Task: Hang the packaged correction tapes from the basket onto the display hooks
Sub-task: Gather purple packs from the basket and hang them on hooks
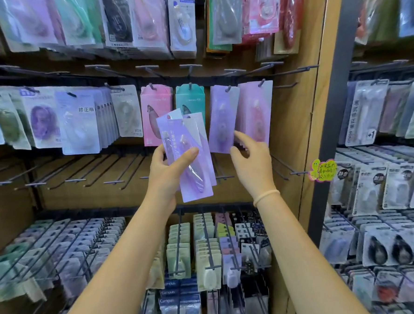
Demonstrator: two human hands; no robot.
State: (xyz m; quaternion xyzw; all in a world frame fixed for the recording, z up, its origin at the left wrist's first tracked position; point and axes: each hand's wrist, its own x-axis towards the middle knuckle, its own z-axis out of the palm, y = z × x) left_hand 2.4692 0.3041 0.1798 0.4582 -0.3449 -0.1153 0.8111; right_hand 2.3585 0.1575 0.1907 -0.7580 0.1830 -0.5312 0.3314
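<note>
My left hand (pixel 164 174) grips a small fan of purple packaged correction tapes (pixel 189 158), thumb across the front pack, held up before the middle row of display hooks. My right hand (pixel 249 159) is just to their right with fingers relaxed, holding nothing; its fingertips are at the lower edge of a purple pack (pixel 223 117) that hangs on a hook. Another purple-pink pack (pixel 255 112) hangs on the hook beside it. Pink (pixel 153 111) and teal (pixel 190 99) packs hang behind the fan. No basket is in view.
Several bare hooks (pixel 86 174) jut out on the row below at the left. More hooks (pixel 286 170) stick out at the right near a yellow sticker (pixel 322 170). Packed rows of stationery hang below (pixel 206 249) and above. A wooden upright (pixel 303 126) bounds the panel.
</note>
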